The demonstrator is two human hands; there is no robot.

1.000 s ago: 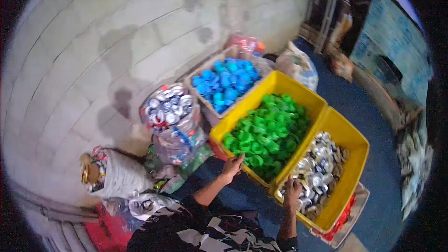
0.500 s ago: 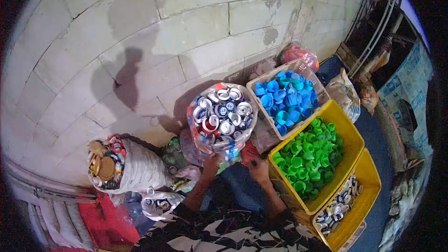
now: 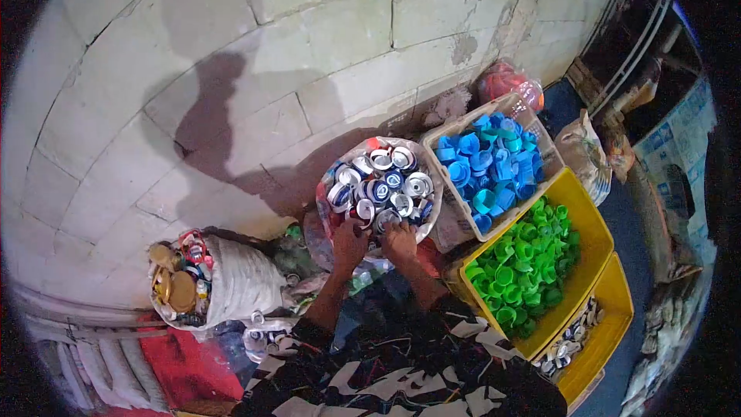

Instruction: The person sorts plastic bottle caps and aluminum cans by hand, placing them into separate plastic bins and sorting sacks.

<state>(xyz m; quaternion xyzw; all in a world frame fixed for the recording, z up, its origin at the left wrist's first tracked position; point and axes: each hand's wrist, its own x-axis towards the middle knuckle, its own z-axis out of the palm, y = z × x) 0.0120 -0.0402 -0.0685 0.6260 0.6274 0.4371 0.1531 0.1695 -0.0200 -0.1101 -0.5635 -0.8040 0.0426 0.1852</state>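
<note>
- Both hands have come up since half a second ago, from the low side of the bag of cans (image 3: 323, 220) to its near rim; a second ago they rested on the two yellow bins.
- The left hand (image 3: 349, 243) lies on the bag's near edge, fingers bent over the plastic towards the flattened cans (image 3: 382, 181).
- The right hand (image 3: 400, 241) sits just beside it on the same edge, fingers curled the same way; I cannot tell whether either hand truly grips the plastic or only presses on it.
- The bag stands straight ahead of the hands, against the block wall (image 3: 231, 69).
- To the right of the hands is a crate (image 3: 455, 220) of blue caps, then a yellow bin (image 3: 594, 216) of green caps.
- A second yellow bin (image 3: 614, 301) lies further right.
- To the left of the hands stands a white sack (image 3: 247, 286) topped with gold lids.
</note>
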